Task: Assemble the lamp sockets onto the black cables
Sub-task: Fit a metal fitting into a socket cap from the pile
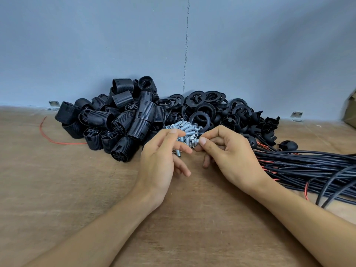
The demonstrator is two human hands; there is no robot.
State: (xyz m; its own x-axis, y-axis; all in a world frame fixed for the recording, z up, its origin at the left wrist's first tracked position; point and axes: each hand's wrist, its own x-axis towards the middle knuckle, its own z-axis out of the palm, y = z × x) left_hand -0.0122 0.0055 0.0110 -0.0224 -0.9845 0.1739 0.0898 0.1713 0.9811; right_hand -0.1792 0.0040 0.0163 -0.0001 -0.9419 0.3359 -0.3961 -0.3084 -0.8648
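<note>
Tabletop (pixel 77 189): bare wood running to a blue-grey wall; all the parts lie along its far half, and my hands work in the middle of it.
Black cables (pixel 308 166): a thick bundle on my right, long axis running roughly left to right. The near ends, some showing red inner wire, point in towards my hands; the rest trails off the right edge.
Lamp sockets (pixel 123 120): a heap of ribbed black bodies to the far left of my hands, lying any way up against the wall.
Rings (pixel 202 110): a pile of flat black collars straight beyond my hands, between the socket heap and the cables.
Right hand (pixel 231 155): the nearer one to the cables, with their ends just beside its knuckles. Thumb and forefinger pinch one small silver tube.
Left hand (pixel 161 160): fingers curled with a few silver tubes showing between them, so I judge it grips them. It sits on the socket side, well apart from the cables.
Silver tubes (pixel 185 128): a small loose pile directly under and just beyond my fingertips.
Next move, as I judge it: a cable end must come from the right, so my right hand should reach for it, drawing it along its own length.
</note>
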